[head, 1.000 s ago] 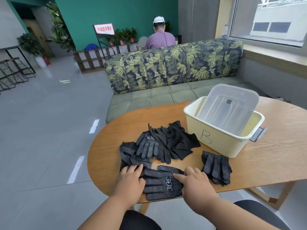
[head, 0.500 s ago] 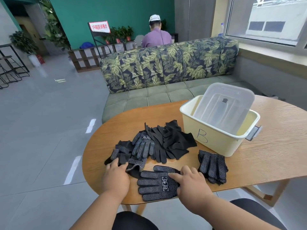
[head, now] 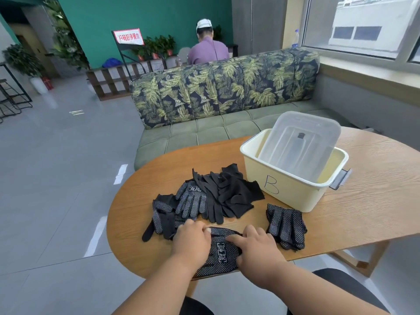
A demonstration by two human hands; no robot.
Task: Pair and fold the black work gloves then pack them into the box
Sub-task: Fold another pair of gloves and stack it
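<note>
- The dotted glove pair (head: 221,253) lies at the table's (head: 363,201) near edge, well in front of the cream box (head: 293,189) marked B, which holds only its clear lid (head: 300,142) tilted inside.
- The left hand (head: 193,241) rests on the pair's left side with fingers curled; whether they pinch the fabric cannot be told.
- The right hand (head: 256,248) presses the right side, its forefinger stretched across the printed label and the other fingers bent onto the cloth.
- The step looks like folding: the person would do well to pin one half flat, bring the other over squarely and keep cuffs aligned.
- The loose glove heap (head: 204,198) lies left-front of the box, and another dotted pair (head: 286,226) sits just before it.
</note>
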